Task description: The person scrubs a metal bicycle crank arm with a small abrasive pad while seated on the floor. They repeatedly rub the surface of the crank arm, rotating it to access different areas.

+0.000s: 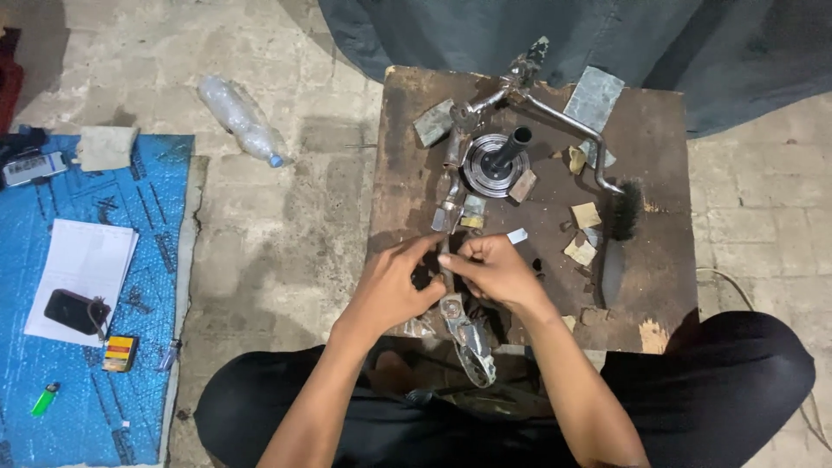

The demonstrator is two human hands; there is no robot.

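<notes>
A dark brown, worn wooden worktop (659,130) stands on a pale paved floor (286,225), with a blue textured plastic mat (147,347) lying to its left. On the worktop, a long grey bent metal linkage assembly (453,186) runs from the far edge toward the person's lap. Beside its upper part sits a round ribbed metal hub with a black tube (496,163) rising from it. Both hands meet at the near edge: the left hand (392,286) is closed round the linkage's lower stem, and the right hand (494,270) pinches the same stem from the other side, fingers together. A black-bristled wire brush (617,234) lies right of them. Small yellowish sandpaper scraps (586,215) are scattered nearby.
</notes>
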